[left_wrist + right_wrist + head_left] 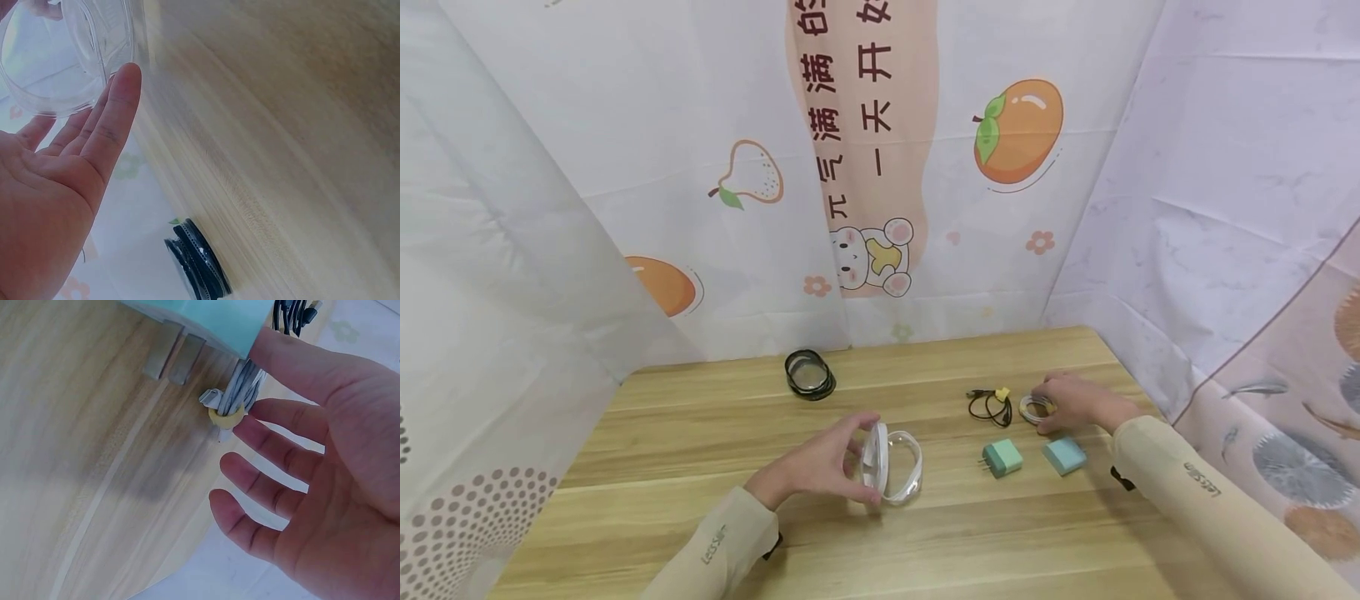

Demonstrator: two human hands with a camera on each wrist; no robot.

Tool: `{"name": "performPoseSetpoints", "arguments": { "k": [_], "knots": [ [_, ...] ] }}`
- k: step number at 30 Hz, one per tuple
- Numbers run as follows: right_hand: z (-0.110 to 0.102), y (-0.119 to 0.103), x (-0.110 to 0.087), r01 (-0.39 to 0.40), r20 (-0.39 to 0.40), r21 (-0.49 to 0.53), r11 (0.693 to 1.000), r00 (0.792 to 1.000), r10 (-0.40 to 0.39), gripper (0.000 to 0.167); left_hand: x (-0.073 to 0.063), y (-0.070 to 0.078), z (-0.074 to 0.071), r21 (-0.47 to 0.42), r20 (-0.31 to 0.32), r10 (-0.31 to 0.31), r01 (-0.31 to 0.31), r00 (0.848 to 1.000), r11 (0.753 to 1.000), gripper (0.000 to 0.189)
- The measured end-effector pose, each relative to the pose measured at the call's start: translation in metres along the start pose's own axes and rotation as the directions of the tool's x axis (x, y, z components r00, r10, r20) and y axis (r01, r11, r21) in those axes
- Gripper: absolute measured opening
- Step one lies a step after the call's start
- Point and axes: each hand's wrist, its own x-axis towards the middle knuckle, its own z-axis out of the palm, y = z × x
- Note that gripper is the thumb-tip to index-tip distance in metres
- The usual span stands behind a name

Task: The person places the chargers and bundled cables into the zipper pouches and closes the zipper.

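My left hand (831, 462) holds a clear round zip case (904, 471) with a white rim, thumb and fingers spanning its raised lid. The case stands open on the table; its clear wall (50, 69) shows against the fingers in the left wrist view. My right hand (1071, 402) has its thumb and fingertips around a coiled white cable (1030, 410) with a yellow tie (226, 419). Close by on the table lie a light blue plug adapter (1064, 456), a green plug adapter (1002, 458) and a small black cable (988, 407) with a yellow tie.
A larger coil of black cable (809, 375) lies near the back edge of the wooden table (700, 433). Printed curtains (760, 242) hang behind the table and along both sides.
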Motion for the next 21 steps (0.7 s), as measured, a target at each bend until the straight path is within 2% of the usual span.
{"name": "performPoseSetpoints", "arguments": {
  "k": [11, 21],
  "knots": [
    [-0.0009, -0.0022, -0.0005, -0.024, 0.022, 0.018, 1.0, 0.999, 0.024, 0.06, -0.0004, -0.0012, 0.001, -0.014, 0.001, 0.011, -0.01, 1.0, 1.0, 0.115],
    [-0.0017, -0.0047, -0.0041, -0.011, 0.002, 0.013, 1.0, 1.0, 0.011, 0.059, -0.0014, -0.0006, 0.0002, 0.006, 0.0, 0.002, -0.002, 1.0, 1.0, 0.115]
  ]
}}
